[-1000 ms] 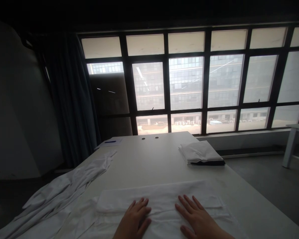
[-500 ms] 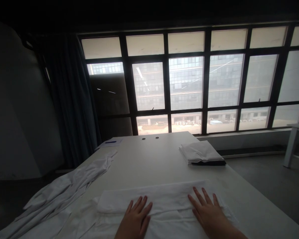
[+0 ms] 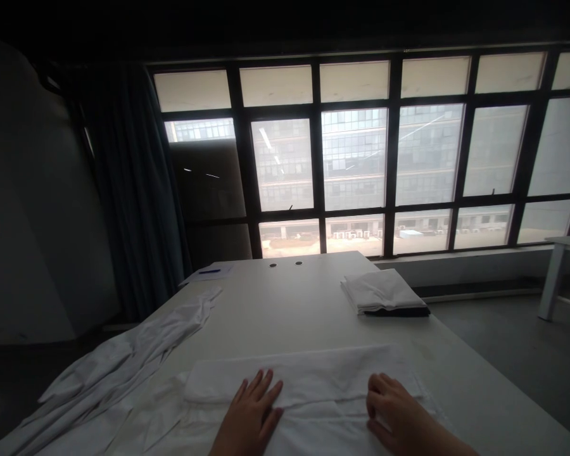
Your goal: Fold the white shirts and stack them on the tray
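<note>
A white cloth (image 3: 323, 375) lies in front of me with its far part folded over into a long flat band. My left hand (image 3: 251, 411) rests on the left half of this band, palm down and fingers stretched out. On the right half, my right hand (image 3: 392, 408) has its fingers curled in against the fabric, with the thumb lower down and close to them. Whether any cloth is caught between those fingers is hidden.
A loose, crumpled white cloth (image 3: 137, 354) runs along the left edge of the white table (image 3: 285, 310). A folded white stack (image 3: 382, 290) with a dark layer beneath sits at the far right. Paper with a blue pen (image 3: 209, 272) lies at the far left corner.
My right hand has gone from spread fingers lying flat to curled fingers on the cloth. My left hand has shifted slightly left and still lies flat.
</note>
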`<move>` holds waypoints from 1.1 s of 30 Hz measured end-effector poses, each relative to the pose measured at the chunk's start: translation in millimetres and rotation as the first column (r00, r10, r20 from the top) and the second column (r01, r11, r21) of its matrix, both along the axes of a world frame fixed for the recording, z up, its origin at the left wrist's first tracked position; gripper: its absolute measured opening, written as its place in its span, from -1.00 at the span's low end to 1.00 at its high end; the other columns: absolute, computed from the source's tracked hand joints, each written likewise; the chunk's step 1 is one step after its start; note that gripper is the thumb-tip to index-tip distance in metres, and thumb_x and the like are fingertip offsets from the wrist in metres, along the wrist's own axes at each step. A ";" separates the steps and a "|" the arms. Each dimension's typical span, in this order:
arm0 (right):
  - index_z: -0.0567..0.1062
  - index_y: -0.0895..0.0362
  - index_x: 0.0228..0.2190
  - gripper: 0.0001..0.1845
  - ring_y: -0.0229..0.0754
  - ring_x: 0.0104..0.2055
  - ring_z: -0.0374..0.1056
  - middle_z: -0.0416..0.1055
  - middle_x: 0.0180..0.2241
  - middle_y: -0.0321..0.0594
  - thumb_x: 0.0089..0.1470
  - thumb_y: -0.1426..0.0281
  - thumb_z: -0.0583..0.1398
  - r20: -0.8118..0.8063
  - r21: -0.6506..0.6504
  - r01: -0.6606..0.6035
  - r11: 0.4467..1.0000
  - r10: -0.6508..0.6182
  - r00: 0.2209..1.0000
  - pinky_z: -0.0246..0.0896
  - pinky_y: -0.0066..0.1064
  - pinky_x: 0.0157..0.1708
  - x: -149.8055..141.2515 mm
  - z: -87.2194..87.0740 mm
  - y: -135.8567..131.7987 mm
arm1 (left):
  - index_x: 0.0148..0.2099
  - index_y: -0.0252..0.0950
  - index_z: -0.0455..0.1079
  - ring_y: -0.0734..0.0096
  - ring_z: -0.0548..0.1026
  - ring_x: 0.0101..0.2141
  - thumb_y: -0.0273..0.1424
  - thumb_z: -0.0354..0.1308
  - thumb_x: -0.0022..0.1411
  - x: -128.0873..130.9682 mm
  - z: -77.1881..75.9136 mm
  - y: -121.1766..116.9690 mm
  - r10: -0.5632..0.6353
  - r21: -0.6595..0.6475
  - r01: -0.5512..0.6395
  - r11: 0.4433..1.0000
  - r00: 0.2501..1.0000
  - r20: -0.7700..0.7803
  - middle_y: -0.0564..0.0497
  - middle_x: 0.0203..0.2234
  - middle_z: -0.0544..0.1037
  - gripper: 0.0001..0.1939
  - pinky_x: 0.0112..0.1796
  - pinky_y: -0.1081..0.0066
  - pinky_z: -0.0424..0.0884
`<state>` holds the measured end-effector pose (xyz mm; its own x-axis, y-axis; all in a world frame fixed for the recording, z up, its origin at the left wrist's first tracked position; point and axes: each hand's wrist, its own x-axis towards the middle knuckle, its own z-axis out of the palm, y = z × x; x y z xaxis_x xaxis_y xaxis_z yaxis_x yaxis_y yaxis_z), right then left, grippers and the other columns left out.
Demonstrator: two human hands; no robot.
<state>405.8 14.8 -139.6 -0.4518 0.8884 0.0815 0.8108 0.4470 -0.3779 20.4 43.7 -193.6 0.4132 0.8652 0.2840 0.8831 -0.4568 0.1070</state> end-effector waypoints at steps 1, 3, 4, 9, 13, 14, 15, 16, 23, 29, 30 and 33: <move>0.54 0.07 -0.29 -0.84 -0.07 -0.02 0.33 0.42 -0.11 -0.14 0.10 0.39 0.15 0.008 -0.007 0.014 1.000 -0.014 1.000 0.20 -0.25 0.04 1.9 0.8 0.3 | 0.32 0.16 0.20 0.05 0.24 0.28 -0.05 -0.01 0.42 -0.9 0.0 0.2 0.015 -0.017 -0.015 1.000 1.000 0.001 0.05 0.30 0.25 -0.54 0.21 -0.09 0.23; 0.52 0.05 -0.25 -0.81 -0.08 -0.03 0.33 0.42 -0.13 -0.16 0.12 0.41 0.13 0.015 -0.033 0.014 0.999 -0.013 1.000 0.20 -0.26 0.01 5.7 0.9 2.6 | 0.30 0.14 0.24 0.03 0.25 0.27 -0.03 -0.02 0.42 -2.7 -0.1 1.2 0.054 -0.034 -0.053 0.998 0.998 0.017 0.04 0.29 0.27 -0.54 0.21 -0.14 0.21; 0.52 0.05 -0.22 -0.79 -0.09 -0.04 0.33 0.42 -0.14 -0.17 0.12 0.41 0.12 0.015 -0.049 0.012 0.999 -0.011 1.000 0.20 -0.27 0.01 7.8 0.6 4.4 | 0.29 0.12 0.27 0.03 0.26 0.27 -0.03 -0.01 0.41 -3.4 -0.1 1.7 0.074 -0.030 -0.073 0.997 0.997 0.032 0.02 0.28 0.30 -0.55 0.21 -0.14 0.22; 0.53 0.05 -0.18 -0.76 -0.08 -0.02 0.31 0.41 -0.11 -0.16 0.13 0.42 0.12 0.010 -0.039 0.050 0.998 -0.049 0.999 0.17 -0.29 0.02 17.0 0.2 11.0 | 0.08 -0.03 0.49 0.08 0.41 0.17 -0.10 0.09 0.38 1.8 10.4 -4.6 0.054 0.050 -0.061 0.997 0.989 0.136 -0.04 0.14 0.49 -0.67 0.18 -0.02 0.31; 0.54 0.08 -0.35 -0.80 -0.16 -0.11 0.31 0.41 -0.19 -0.20 0.16 0.44 0.10 -0.012 -0.027 -0.006 1.000 0.006 1.000 0.19 -0.37 -0.06 17.3 1.1 11.1 | -0.02 -0.04 0.53 0.22 0.46 0.10 -0.22 0.09 0.40 13.1 36.6 -22.3 -0.199 0.034 0.196 0.980 0.966 0.168 -0.03 0.05 0.55 -0.78 0.12 0.21 0.42; 0.53 0.08 -0.37 -0.80 -0.17 -0.12 0.31 0.41 -0.20 -0.21 0.17 0.44 0.10 -0.022 -0.025 -0.017 1.000 0.016 1.000 0.19 -0.38 -0.07 16.3 0.9 11.2 | 0.01 -0.03 0.52 0.23 0.47 0.10 -0.23 0.10 0.38 14.9 42.6 -25.9 -0.253 0.010 0.255 0.967 0.953 0.168 -0.03 0.05 0.55 -0.77 0.11 0.24 0.43; 0.53 0.08 -0.37 -0.81 -0.18 -0.12 0.32 0.41 -0.21 -0.22 0.17 0.44 0.11 -0.031 -0.021 -0.022 1.000 0.021 0.999 0.19 -0.39 -0.08 15.0 0.3 11.4 | 0.04 -0.02 0.50 0.23 0.47 0.09 -0.23 0.12 0.37 15.8 47.4 -28.5 -0.286 -0.013 0.292 0.956 0.943 0.168 -0.03 0.06 0.54 -0.75 0.11 0.25 0.43; 0.53 0.08 -0.37 -0.81 -0.18 -0.12 0.32 0.42 -0.21 -0.22 0.18 0.43 0.11 -0.034 -0.015 -0.022 1.000 0.021 0.999 0.19 -0.40 -0.08 13.5 -0.6 11.7 | 0.07 -0.01 0.48 0.23 0.47 0.08 -0.23 0.14 0.35 16.0 50.5 -29.7 -0.301 -0.032 0.310 0.950 0.939 0.167 -0.02 0.07 0.53 -0.72 0.11 0.25 0.43; 0.49 0.12 -0.31 -0.69 -0.14 -0.15 0.36 0.46 -0.19 -0.14 0.25 0.48 -0.04 0.082 0.029 0.021 0.999 -0.024 0.996 0.20 -0.34 -0.11 5.4 -7.7 12.1 | 0.04 -0.01 0.50 0.23 0.51 0.02 -0.27 0.11 0.36 14.2 43.9 -22.9 -0.258 -0.018 0.266 0.964 0.947 0.190 -0.01 0.01 0.56 -0.75 0.08 0.28 0.44; 0.45 0.11 -0.26 -0.77 -0.12 -0.24 0.41 0.50 -0.28 -0.16 0.26 0.36 0.01 0.073 0.027 0.079 0.997 -0.081 0.994 0.17 -0.36 -0.22 12.8 -7.0 10.3 | -0.13 -0.10 0.53 0.28 0.53 -0.10 -0.27 0.11 0.38 17.5 38.7 -22.1 -0.132 -0.015 0.141 0.990 0.957 0.259 -0.01 -0.13 0.58 -0.84 -0.01 0.32 0.46; 0.46 0.10 -0.27 -0.79 -0.11 -0.24 0.42 0.51 -0.29 -0.18 0.25 0.33 0.04 0.081 0.030 0.071 0.997 -0.073 0.994 0.16 -0.36 -0.22 14.6 -7.4 11.1 | -0.15 -0.11 0.52 0.28 0.53 -0.12 -0.27 0.15 0.35 17.6 38.2 -21.9 -0.121 -0.014 0.129 0.991 0.956 0.267 -0.01 -0.14 0.57 -0.86 -0.03 0.33 0.46; 0.49 0.08 -0.34 -0.80 -0.11 -0.27 0.43 0.53 -0.33 -0.21 0.22 0.26 0.12 0.110 0.028 0.083 0.996 -0.085 0.990 0.12 -0.38 -0.27 20.6 -10.1 15.8 | -0.24 -0.16 0.49 0.28 0.54 -0.15 -0.27 0.20 0.32 18.2 38.2 -21.8 -0.083 -0.027 0.094 0.995 0.957 0.278 -0.01 -0.18 0.57 -0.89 -0.06 0.34 0.46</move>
